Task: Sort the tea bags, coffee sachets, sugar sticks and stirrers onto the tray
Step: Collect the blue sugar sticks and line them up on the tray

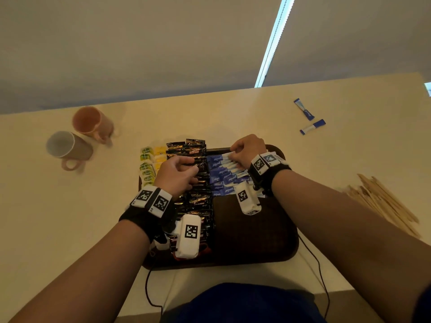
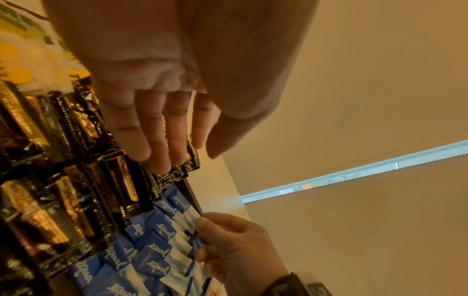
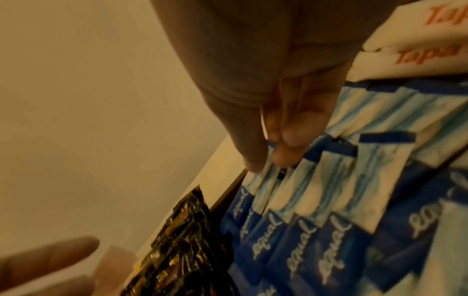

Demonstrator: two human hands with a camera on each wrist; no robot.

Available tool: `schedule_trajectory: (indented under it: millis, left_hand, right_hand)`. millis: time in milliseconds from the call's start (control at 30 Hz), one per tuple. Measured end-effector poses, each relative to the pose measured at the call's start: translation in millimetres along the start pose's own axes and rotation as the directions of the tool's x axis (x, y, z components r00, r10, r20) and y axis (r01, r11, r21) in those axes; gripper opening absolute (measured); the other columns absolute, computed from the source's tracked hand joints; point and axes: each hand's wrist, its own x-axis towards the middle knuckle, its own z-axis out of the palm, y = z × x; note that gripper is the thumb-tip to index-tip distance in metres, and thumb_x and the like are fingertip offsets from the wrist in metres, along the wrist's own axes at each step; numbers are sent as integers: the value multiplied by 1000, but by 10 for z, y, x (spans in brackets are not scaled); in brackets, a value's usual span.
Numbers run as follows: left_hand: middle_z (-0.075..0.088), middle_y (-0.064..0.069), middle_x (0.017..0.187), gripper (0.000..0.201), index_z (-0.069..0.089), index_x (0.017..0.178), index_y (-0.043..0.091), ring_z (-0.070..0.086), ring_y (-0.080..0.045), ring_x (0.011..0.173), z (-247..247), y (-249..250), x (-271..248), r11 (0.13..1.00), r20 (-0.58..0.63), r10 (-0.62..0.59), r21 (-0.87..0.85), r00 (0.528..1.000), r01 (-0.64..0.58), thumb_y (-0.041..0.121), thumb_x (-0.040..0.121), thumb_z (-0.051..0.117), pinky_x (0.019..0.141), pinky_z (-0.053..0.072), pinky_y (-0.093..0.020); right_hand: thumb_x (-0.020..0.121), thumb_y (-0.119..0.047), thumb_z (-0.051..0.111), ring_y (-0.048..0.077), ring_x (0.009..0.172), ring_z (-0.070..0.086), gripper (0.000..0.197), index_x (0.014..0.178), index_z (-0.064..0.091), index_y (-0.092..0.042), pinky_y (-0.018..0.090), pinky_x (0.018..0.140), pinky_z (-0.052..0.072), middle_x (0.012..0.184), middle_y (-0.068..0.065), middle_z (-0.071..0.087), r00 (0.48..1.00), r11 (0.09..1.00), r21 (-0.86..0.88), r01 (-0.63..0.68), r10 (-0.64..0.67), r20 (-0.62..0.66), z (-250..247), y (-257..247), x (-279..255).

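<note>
On the dark tray (image 1: 256,241) in front of the person, the goods lie in columns: green and yellow tea bags (image 1: 147,166) along the left edge, black coffee sachets (image 1: 198,197) next to them, blue and white sugar sticks (image 1: 221,176) to their right. The left hand (image 1: 177,176) rests over the coffee sachets with its fingers (image 2: 162,140) nearly straight and close together, tips touching the packets, gripping nothing. The right hand (image 1: 247,150) sits at the far end of the sugar column, thumb and fingers (image 3: 286,144) pinching the white end of one sugar stick (image 3: 266,180) that lies among the others. Two more sugar sticks (image 1: 307,116) lie apart on the tabletop (image 1: 233,113) beyond the tray to the right. Wooden stirrers (image 1: 384,201) are piled on the tabletop beside the right forearm. Two mugs (image 1: 77,136) stand to the far left
</note>
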Motion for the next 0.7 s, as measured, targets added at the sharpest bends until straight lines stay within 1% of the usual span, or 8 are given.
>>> schedule_trajectory:
  millis: [67,200,300,367,433,567,633,700]
  left_hand:
    - [69,-2,88,16,61,109,16,69,-14,69,2,-4,-7,1000,0,-5,-21,1000,5,12,94,65,60,53,-28]
    - [69,-3,89,11,63,104,17,69,-15,69,33,-8,-9,1000,9,-13,-23,1000,13,12,94,65,61,53,-30]
    - [70,-5,96,9,65,101,18,70,-15,72,59,7,-24,1000,41,-15,-9,999,16,13,95,64,62,54,-28]
    - [71,-6,99,9,66,103,16,70,-15,73,73,18,-40,1000,53,-18,-5,998,19,13,95,63,61,54,-27]
    - [71,-7,101,10,66,104,14,70,-16,74,78,22,-50,1000,50,-22,-6,998,22,13,95,63,61,54,-27]
    - [71,-9,102,7,66,99,17,70,-16,73,80,22,-80,1000,52,-16,-3,999,16,13,95,64,62,54,-28]
    - [71,-9,102,7,66,97,19,70,-16,74,76,21,-95,1000,51,-17,0,999,17,13,95,64,62,53,-28]
    - [72,-9,101,8,66,95,20,70,-16,74,68,19,-110,1000,46,-15,3,999,14,13,95,64,63,53,-29]
  right_hand:
    - [82,-21,79,18,61,72,12,91,76,-12,32,64,62,77,3,74,998,994,-90,57,-57,9,-61,-8,3]
    - [83,-21,76,15,70,68,8,82,78,-13,29,69,58,77,1,73,994,971,-222,93,-105,-42,-168,21,-28]
    - [82,-20,77,15,76,66,6,82,77,-14,29,71,56,81,-1,72,995,945,-312,97,-85,50,-192,100,-90]
    - [82,-23,78,14,79,64,9,84,73,-16,27,70,52,85,-2,69,992,921,-376,101,-62,114,-201,176,-142]
    - [83,-25,77,15,81,62,11,89,71,-18,26,70,48,90,-1,67,990,894,-434,109,-58,130,-189,237,-178]
    - [83,-23,77,18,86,62,17,98,72,-16,27,74,47,96,1,66,992,875,-474,94,-42,119,-132,284,-214]
    - [84,-22,76,19,88,63,15,97,73,-14,27,74,47,97,2,67,992,874,-479,84,-29,121,-121,284,-214]
    - [84,-20,75,18,85,62,11,93,73,-14,27,73,46,96,4,68,994,883,-464,74,-27,107,-111,281,-213]
